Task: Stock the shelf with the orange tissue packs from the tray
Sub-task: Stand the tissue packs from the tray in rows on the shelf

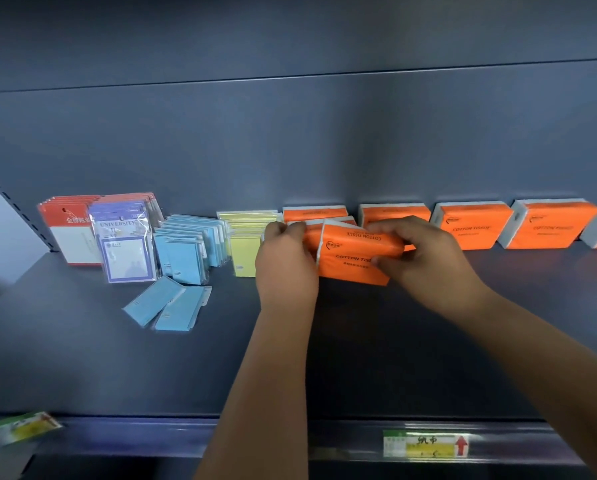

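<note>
Dark grey shelf (359,341), back row. The left hand (285,261) curls round the left end of one orange tissue pack (352,258). The right hand (425,258) pinches its right end, thumb on the front face. The pack sits tilted between the yellow notepads (245,244) and the stocked packs (470,225). Step: placement. The next move probably calls for setting it upright, in line.

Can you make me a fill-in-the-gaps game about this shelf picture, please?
1. The left hand and right hand grip a tissue pack coloured ____.
2. Two note packs lying flat on the shelf are coloured ____.
3. The price label shows a red ____ pointing up.
Missing words: orange; blue; arrow.
</note>
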{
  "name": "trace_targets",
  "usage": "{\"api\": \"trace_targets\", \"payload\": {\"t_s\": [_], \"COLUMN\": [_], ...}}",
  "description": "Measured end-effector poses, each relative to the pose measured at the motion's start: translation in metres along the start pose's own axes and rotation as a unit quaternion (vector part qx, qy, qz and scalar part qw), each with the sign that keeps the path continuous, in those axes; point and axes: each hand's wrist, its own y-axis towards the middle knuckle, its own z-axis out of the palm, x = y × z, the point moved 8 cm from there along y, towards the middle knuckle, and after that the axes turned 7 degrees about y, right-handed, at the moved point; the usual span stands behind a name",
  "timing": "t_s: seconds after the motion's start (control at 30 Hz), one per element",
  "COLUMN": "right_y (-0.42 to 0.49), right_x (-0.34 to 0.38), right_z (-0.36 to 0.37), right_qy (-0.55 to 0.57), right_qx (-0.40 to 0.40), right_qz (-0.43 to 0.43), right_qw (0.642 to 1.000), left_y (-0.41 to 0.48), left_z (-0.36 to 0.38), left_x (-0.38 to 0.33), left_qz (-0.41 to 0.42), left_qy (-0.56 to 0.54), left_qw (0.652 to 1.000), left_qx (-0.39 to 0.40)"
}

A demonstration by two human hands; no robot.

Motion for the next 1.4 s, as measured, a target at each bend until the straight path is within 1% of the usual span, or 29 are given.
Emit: {"api": "trace_targets", "payload": {"t_s": [0.2, 0.33, 0.53, 0.63, 0.7, 0.77, 0.8, 0.87, 1.0, 1.2, 1.4], "right_y": [0.0, 0.004, 0.009, 0.01, 0.013, 0.015, 0.016, 0.017, 0.02, 0.019, 0.017], "right_x": [-0.001, 0.003, 0.01, 0.017, 0.016, 0.013, 0.012, 0.012, 0.013, 0.012, 0.011], "right_z": [0.003, 0.005, 0.015, 0.022, 0.029, 0.036, 0.038, 0.044, 0.052, 0.062, 0.063], "right_qy": [0.002, -0.023, -0.057, -0.078, -0.067, -0.064, -0.066, -0.07, -0.082, -0.079, -0.084], "right_qx": [0.006, 0.008, 0.022, 0.029, 0.038, 0.041, 0.041, 0.037, 0.009, -0.016, -0.037], "right_qz": [-0.003, -0.017, -0.035, -0.054, -0.059, -0.062, -0.065, -0.077, -0.098, -0.079, -0.068], "right_qw": [1.0, 1.0, 0.998, 0.995, 0.995, 0.995, 0.995, 0.994, 0.992, 0.994, 0.993], "left_y": [0.004, 0.009, 0.016, 0.015, 0.014, 0.015, 0.015, 0.016, 0.014, 0.015, 0.016], "left_z": [-0.006, -0.006, -0.013, -0.02, -0.017, -0.008, -0.005, -0.006, -0.01, -0.013, -0.006], "left_x": [0.007, 0.012, 0.018, 0.017, 0.024, 0.034, 0.037, 0.04, 0.039, 0.035, 0.035], "left_qz": [-0.002, -0.015, -0.032, -0.054, -0.11, -0.172, -0.191, -0.202, -0.196, -0.168, -0.141], "left_qy": [-0.007, -0.023, -0.081, -0.134, -0.209, -0.3, -0.331, -0.355, -0.346, -0.287, -0.245], "left_qw": [1.0, 0.999, 0.995, 0.988, 0.971, 0.938, 0.924, 0.913, 0.917, 0.943, 0.959], "left_qx": [-0.015, -0.021, -0.042, -0.046, -0.031, -0.017, -0.018, -0.024, -0.018, 0.004, 0.029]}}
